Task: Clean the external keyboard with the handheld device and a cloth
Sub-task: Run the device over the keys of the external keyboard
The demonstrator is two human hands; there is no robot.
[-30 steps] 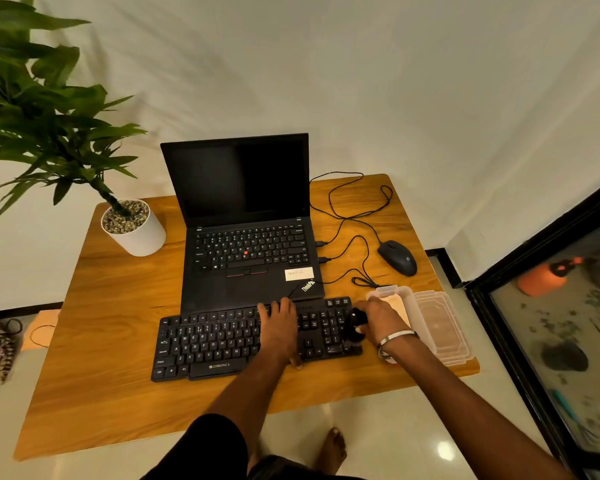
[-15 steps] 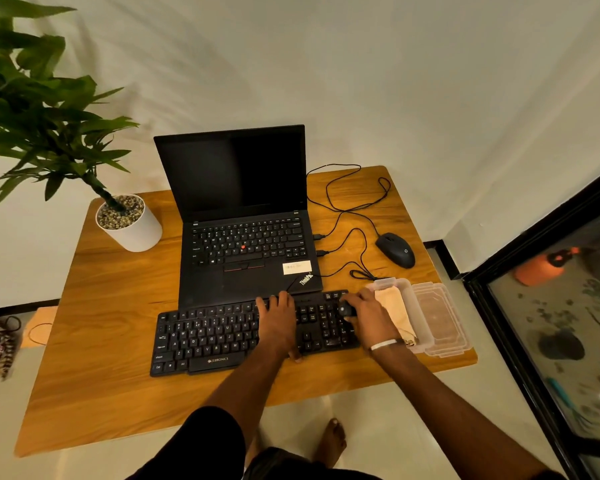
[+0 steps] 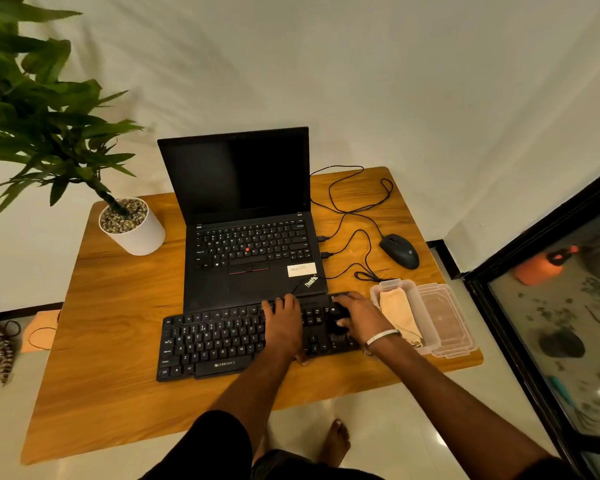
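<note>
Dim warm light, wide-angle edge bending, soft focus

Black keyboard (image 3: 222, 344), black laptop (image 3: 246, 237), black mouse (image 3: 399, 251), beige cloth (image 3: 397, 311), white pot (image 3: 137, 233), orange-brown wood-grain table (image 3: 118, 341).

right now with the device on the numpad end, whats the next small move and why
Probably draw the handheld device slowly leftward along the key rows. The right hand grips it at the right end of the external keyboard, while the left hand lies flat on the keys, steadying the board. The cloth sits in its clear container, so wiping likely comes later.
</note>
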